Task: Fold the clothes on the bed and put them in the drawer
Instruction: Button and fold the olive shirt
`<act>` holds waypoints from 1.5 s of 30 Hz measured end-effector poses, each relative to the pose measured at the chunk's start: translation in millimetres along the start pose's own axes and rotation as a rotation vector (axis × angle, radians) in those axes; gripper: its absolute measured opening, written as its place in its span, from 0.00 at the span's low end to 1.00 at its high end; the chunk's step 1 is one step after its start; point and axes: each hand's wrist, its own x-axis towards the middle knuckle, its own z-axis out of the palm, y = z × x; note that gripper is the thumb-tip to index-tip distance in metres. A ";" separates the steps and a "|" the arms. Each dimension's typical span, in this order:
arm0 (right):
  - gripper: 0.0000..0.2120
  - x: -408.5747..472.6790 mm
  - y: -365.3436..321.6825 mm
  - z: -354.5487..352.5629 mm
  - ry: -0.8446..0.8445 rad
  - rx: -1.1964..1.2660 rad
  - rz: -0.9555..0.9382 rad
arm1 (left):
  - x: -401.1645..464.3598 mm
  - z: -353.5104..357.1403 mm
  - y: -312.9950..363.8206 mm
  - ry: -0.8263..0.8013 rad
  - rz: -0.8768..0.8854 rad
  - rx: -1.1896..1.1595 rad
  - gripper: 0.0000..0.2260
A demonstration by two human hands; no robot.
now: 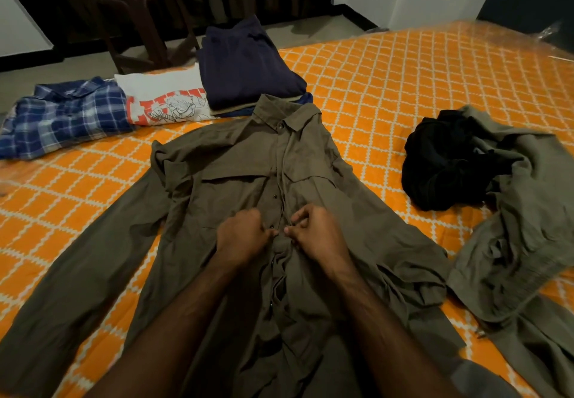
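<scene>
An olive-brown long-sleeved shirt (217,186) lies face up on the orange patterned bed (388,87), collar away from me, its left sleeve stretched toward the near left. My left hand (240,234) pinches the button side of the placket at mid-chest. My right hand (316,233) pinches the other edge of the placket right beside it. The two hands almost touch over a button. The lower front of the shirt is bunched and partly open.
Folded clothes lie at the far left: a blue plaid shirt (65,115), a white printed t-shirt (164,99) and a navy stack (245,65). A crumpled black garment (450,161) and a grey-green garment (521,226) lie at the right. A dark chair (124,3) stands beyond the bed.
</scene>
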 end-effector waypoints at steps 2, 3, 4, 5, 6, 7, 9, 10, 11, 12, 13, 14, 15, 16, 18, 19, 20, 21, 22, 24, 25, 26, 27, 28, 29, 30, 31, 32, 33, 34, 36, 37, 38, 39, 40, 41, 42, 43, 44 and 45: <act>0.10 -0.5 0.4 1.6 -0.032 -0.020 0.016 | -0.7 0.6 -2.1 0.012 -0.029 -0.089 0.13; 0.10 -0.3 0.3 1.8 -0.048 -0.037 0.025 | -1.3 2.0 -4.1 0.021 -0.040 -0.138 0.11; 0.09 -0.3 -0.7 0.5 -0.067 -0.057 0.038 | -2.0 3.8 -6.1 0.031 -0.047 -0.192 0.09; 0.07 0.3 -0.9 -0.7 -0.081 -0.071 0.044 | -3.3 6.1 -8.1 0.040 -0.054 -0.245 0.08; 0.07 0.9 -1.2 -2.0 -0.087 -0.079 0.047 | -5.5 7.7 -9.3 0.056 -0.061 -0.293 0.08; 0.08 1.2 -1.3 -2.7 -0.083 -0.074 0.041 | -8.2 8.9 -9.7 0.077 -0.068 -0.331 0.07; 0.10 -0.9 -3.9 -2.8 -0.049 -0.053 0.023 | -12.6 12.2 -10.0 0.137 -0.073 -0.396 0.06; 0.10 -2.9 -6.1 -2.4 -0.026 -0.047 0.011 | -14.9 12.8 -9.6 0.165 -0.077 -0.439 0.05; 0.10 -4.6 -7.4 -1.2 -0.008 -0.039 0.000 | -16.6 13.0 -9.1 0.177 -0.087 -0.491 0.05; 0.09 -6.3 -8.9 -0.9 0.008 -0.035 -0.008 | -17.5 13.0 -7.9 0.174 -0.101 -0.551 0.04; 0.10 -7.2 -10.9 0.7 0.010 -0.027 -0.012 | -18.0 13.1 -9.2 0.160 -0.123 -0.608 0.03; 0.11 -7.7 -12.1 0.8 0.001 -0.010 -0.003 | -18.0 13.8 -10.0 0.142 -0.137 -0.654 0.03; 0.12 -6.8 -11.7 1.6 -0.021 0.015 0.015 | -17.8 14.7 -11.5 0.126 -0.142 -0.685 0.03; 0.12 -6.7 -11.8 0.9 -0.050 0.043 0.041 | -17.6 15.5 -12.5 0.117 -0.138 -0.707 0.04; 0.10 -5.9 -11.0 -0.6 -0.112 0.088 0.084 | -17.8 17.1 -13.7 0.115 -0.129 -0.732 0.03; 0.08 -5.0 -9.7 -1.1 -0.130 0.086 0.090 | -18.3 17.4 -13.7 0.120 -0.128 -0.746 0.03; 0.08 -5.2 -9.7 -1.3 -0.132 0.074 0.087 | -18.7 18.2 -13.1 0.124 -0.128 -0.763 0.02; 0.09 -5.4 -9.6 -0.3 -0.119 0.064 0.073 | -19.2 18.7 -12.5 0.132 -0.133 -0.781 0.02; 0.10 -6.0 -10.4 1.1 -0.094 0.070 0.058 | -20.0 19.3 -11.9 0.142 -0.138 -0.800 0.02; 0.08 -5.9 -10.2 6.3 -0.025 0.079 0.012 | -20.7 20.6 -11.6 0.159 -0.142 -0.832 0.03; 0.07 -6.2 -10.2 9.4 0.008 0.070 -0.013 | -20.8 21.9 -12.3 0.167 -0.134 -0.842 0.03; 0.07 -7.8 -10.8 11.6 0.034 0.057 -0.031 | -21.1 22.9 -12.9 0.175 -0.123 -0.847 0.03; 0.06 -7.7 -9.3 14.4 0.049 0.054 -0.036 | -21.3 23.8 -13.4 0.182 -0.115 -0.848 0.03; 0.05 -7.8 -8.4 17.1 0.058 0.063 -0.032 | -21.8 24.7 -14.2 0.187 -0.112 -0.844 0.03; 0.03 -7.2 -6.6 18.9 0.062 0.083 -0.019 | -22.4 25.3 -14.2 0.192 -0.111 -0.838 0.04; 0.01 -7.0 -6.2 20.2 0.060 0.109 -0.002 | -23.0 26.1 -14.3 0.199 -0.113 -0.834 0.04; 0.01 -6.2 -4.7 21.0 0.053 0.146 0.016 | -23.5 26.8 -13.9 0.208 -0.116 -0.833 0.04; 0.02 -5.5 -3.4 21.9 0.044 0.195 0.035 | -23.7 27.7 -13.7 0.218 -0.114 -0.838 0.04; 0.03 -4.5 -1.2 23.1 0.038 0.253 0.059 | -23.6 29.0 -13.8 0.225 -0.106 -0.842 0.03; 0.04 -4.7 -0.1 24.0 0.038 0.304 0.086 | -23.6 30.5 -14.0 0.230 -0.095 -0.845 0.03; 0.05 -6.5 1.4 27.4 0.038 0.377 0.128 | -25.0 32.4 -14.1 0.241 -0.085 -0.865 0.03; 0.05 -6.8 2.4 28.8 0.040 0.405 0.143 | -26.0 33.2 -13.8 0.245 -0.088 -0.888 0.03; 0.04 -6.5 3.7 30.1 0.044 0.432 0.154 | -27.0 34.0 -13.7 0.250 -0.094 -0.909 0.03; 0.04 -6.0 5.4 31.6 0.048 0.449 0.163 | -28.2 35.0 -14.1 0.255 -0.097 -0.919 0.03; 0.04 -5.9 6.5 31.8 0.052 0.461 0.165 | -29.1 36.0 -14.5 0.261 -0.097 -0.923 0.02; 0.03 -6.2 6.7 33.1 0.054 0.460 0.163 | -30.4 36.4 -15.0 0.270 -0.095 -0.928 0.02; 0.03 -7.0 6.8 35.0 0.055 0.446 0.155 | -31.5 36.4 -14.2 0.279 -0.089 -0.936 0.02; 0.03 -8.4 6.8 37.7 0.051 0.414 0.141 | -32.7 35.8 -12.2 0.283 -0.075 -0.944 0.03; 0.05 -11.3 6.8 40.9 0.045 0.378 0.122 | -34.7 34.3 -7.8 0.283 -0.054 -0.950 0.03; 0.07 -13.2 6.7 43.4 0.048 0.344 0.099 | -35.2 31.4 -1.1 0.287 -0.029 -0.946 0.04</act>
